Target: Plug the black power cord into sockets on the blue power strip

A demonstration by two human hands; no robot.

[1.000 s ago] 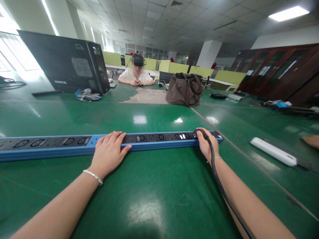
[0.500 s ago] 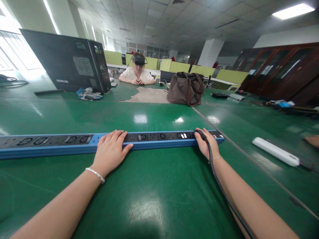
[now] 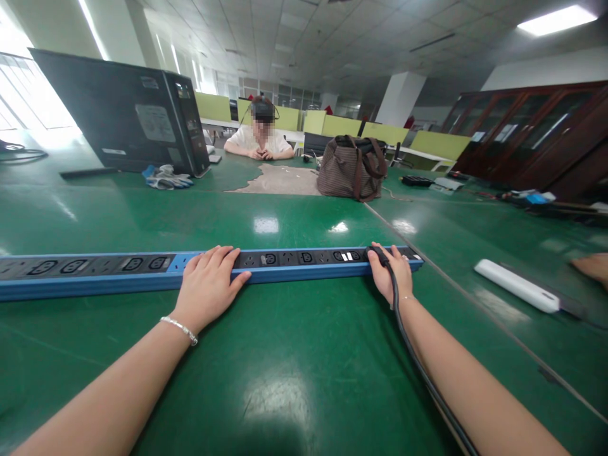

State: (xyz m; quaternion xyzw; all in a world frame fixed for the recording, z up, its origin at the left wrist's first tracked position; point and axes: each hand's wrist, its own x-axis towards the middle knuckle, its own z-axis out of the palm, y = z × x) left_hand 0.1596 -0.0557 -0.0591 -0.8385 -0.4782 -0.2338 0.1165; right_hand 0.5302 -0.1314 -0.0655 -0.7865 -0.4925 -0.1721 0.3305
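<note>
A long blue power strip (image 3: 294,273) with black sockets lies across the green table (image 3: 285,329). My left hand (image 3: 208,282) rests over the strip left of its middle, fingers across the top and thumb at the near side; it is closed round the strip. Near the strip's right end, my right hand (image 3: 390,272) is closed on a black plug (image 3: 376,252) at a socket. Whether the plug is fully seated cannot be seen. From the plug a black cable (image 3: 403,329) runs down along my right forearm.
A black computer case (image 3: 128,120) and gloves (image 3: 167,177) stand back left. Behind the table sits a person (image 3: 260,136). A brown bag (image 3: 351,168) is back centre, a white power strip (image 3: 517,285) right, another hand (image 3: 591,267) at the right edge.
The whole view has shifted slightly, with things appearing a little further left. Both hands keep their places on the blue strip. More of the other hand shows at the right edge.
</note>
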